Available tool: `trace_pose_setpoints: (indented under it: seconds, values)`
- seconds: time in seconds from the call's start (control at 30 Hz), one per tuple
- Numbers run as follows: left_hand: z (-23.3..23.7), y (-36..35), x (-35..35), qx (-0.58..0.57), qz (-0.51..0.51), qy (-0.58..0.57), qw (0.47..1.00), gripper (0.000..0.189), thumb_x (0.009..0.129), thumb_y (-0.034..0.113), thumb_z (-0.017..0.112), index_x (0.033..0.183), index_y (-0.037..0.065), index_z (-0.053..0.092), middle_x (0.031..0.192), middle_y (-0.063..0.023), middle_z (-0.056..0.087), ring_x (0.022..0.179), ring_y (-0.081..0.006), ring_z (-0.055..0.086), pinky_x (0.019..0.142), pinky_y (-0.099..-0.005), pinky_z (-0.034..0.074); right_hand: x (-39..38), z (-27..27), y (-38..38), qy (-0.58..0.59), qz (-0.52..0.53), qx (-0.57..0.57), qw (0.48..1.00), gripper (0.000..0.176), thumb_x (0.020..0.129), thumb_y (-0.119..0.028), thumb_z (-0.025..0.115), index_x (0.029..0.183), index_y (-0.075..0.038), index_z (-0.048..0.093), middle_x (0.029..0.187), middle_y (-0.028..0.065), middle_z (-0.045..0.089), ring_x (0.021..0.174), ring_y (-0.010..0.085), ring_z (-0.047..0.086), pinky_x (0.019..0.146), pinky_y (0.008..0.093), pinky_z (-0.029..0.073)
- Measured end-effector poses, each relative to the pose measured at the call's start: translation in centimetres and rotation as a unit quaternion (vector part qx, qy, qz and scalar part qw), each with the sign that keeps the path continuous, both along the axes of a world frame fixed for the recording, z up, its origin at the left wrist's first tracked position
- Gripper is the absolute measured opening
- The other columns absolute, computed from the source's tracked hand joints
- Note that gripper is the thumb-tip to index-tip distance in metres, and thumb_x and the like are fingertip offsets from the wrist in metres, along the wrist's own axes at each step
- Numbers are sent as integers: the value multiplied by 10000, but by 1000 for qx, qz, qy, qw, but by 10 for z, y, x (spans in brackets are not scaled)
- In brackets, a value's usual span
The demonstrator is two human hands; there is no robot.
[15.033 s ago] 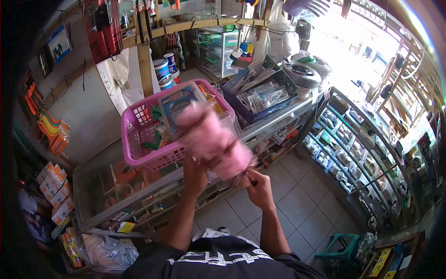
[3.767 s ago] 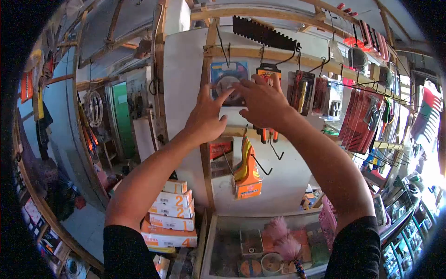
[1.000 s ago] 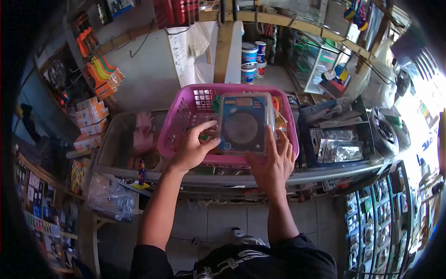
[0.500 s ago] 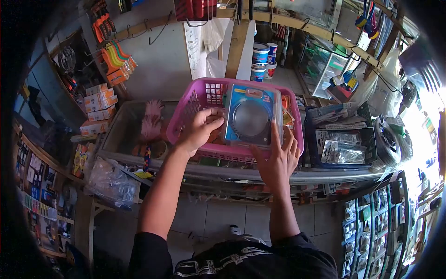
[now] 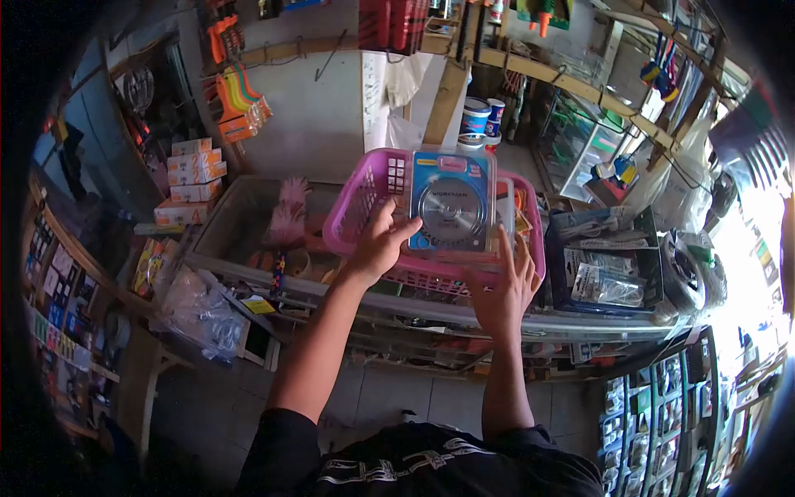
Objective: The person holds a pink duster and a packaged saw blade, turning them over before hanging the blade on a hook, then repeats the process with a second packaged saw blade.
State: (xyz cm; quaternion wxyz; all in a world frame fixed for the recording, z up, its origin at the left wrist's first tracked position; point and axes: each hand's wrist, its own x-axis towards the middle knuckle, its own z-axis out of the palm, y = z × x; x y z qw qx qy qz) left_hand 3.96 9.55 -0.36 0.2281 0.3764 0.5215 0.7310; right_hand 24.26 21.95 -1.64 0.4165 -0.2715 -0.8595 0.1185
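A circular saw blade in a blue-backed clear blister pack [image 5: 451, 207] is held above a pink plastic basket [image 5: 352, 217]. My left hand [image 5: 381, 246] grips the pack's left edge, thumb on the front and the other fingers partly hidden. The blade's round face and printed label point toward me. At the lower right corner of the pack, my right hand [image 5: 507, 286] has its fingers stretched out; whether the fingertips touch the pack is hard to see. Other packaged items lie in the basket, mostly hidden by the pack and my hands.
The basket rests on a glass counter [image 5: 236, 217]. To its right stands a dark crate [image 5: 571, 290] of packaged goods beside coiled cable [image 5: 683, 269]. Pink gloves [image 5: 290, 211] lie to the left. Orange-and-white boxes [image 5: 196, 170] are stacked further left. Hooks and tools hang overhead.
The view has shifted, so the counter sits differently in frame. The pack has tilted, and the blade and its lettering show more clearly. My left hand keeps its grip.
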Motion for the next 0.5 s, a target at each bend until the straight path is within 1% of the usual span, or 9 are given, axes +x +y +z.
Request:
trace_pose_setpoints:
  seconds: [0.03, 0.07, 0.17, 0.2, 0.3, 0.33, 0.43, 0.47, 0.5]
  values:
    - [1, -4, 2, 4, 31, 0, 1000, 423, 981, 120, 660, 1372, 55, 509, 1093, -41, 683, 969, -101, 627, 852, -265, 492, -1, -2, -1, 20, 3, -12, 1000, 885, 790, -389, 854, 1555, -244, 433, 1528, 212, 419, 1403, 397, 404, 1137, 553, 281]
    - [2, -8, 3, 7, 62, 0, 998, 433, 981, 122, 665, 1379, 55, 509, 1114, -39, 676, 1002, -103, 627, 873, -269, 493, -2, -4, -1, 50, 7, -31, 998, 844, 792, -339, 859, 1531, -232, 466, 1539, 199, 416, 1417, 404, 386, 1163, 562, 254]
    - [-13, -21, 4, 52, 98, -58, 992, 450, 973, 132, 693, 1383, 51, 525, 1147, -25, 657, 1051, -105, 612, 928, -278, 484, -5, 2, -11, 100, 40, -47, 993, 780, 801, -293, 860, 1494, -215, 509, 1556, 188, 392, 1446, 401, 346, 1169, 574, 242]
    - [3, -36, 20, 24, 128, -82, 988, 424, 969, 126, 705, 1356, 42, 554, 1163, -15, 646, 1059, -97, 592, 955, -280, 464, -7, 14, -26, 117, 43, -31, 992, 629, 836, -201, 831, 1411, -122, 589, 1472, 197, 496, 1384, 365, 454, 1144, 515, 324]
    - [-4, -73, 27, 51, 184, -95, 977, 412, 968, 130, 710, 1343, 41, 565, 1144, -12, 648, 1047, -88, 584, 950, -271, 452, -25, 16, -51, 190, 197, -186, 944, 491, 870, -131, 793, 1323, -19, 640, 1271, 176, 641, 1231, 280, 591, 1055, 427, 431]
    - [-10, -90, 23, 87, 164, -91, 978, 382, 969, 120, 704, 1321, 44, 579, 1119, -4, 657, 1038, -82, 586, 944, -254, 442, -35, 14, -62, 200, 236, -227, 924, 325, 912, -52, 737, 1213, 50, 668, 1025, 118, 711, 998, 181, 666, 892, 327, 503]
    - [-23, -142, 5, 118, 215, -28, 969, 316, 984, 142, 685, 1274, 46, 607, 1080, 7, 669, 1004, -77, 591, 931, -254, 434, -64, 9, -105, 224, 358, -412, 807, 205, 940, -27, 706, 1129, 44, 672, 933, 71, 707, 885, 122, 651, 784, 294, 505]
    - [-24, -164, 1, 101, 199, -57, 973, 259, 1002, 180, 663, 1221, 44, 632, 1062, 9, 671, 1020, -77, 588, 933, -261, 427, -76, 4, -115, 197, 392, -391, 809, 88, 953, -3, 681, 1031, 32, 660, 870, 62, 697, 794, 100, 639, 731, 263, 498]
    - [-24, -185, -5, 93, 198, -56, 974, 251, 1009, 220, 657, 1190, 46, 645, 1040, 9, 673, 1035, -75, 588, 939, -263, 421, -88, -3, -125, 171, 404, -396, 806, 86, 953, 5, 675, 1033, 30, 653, 888, 55, 694, 813, 98, 643, 739, 263, 510]
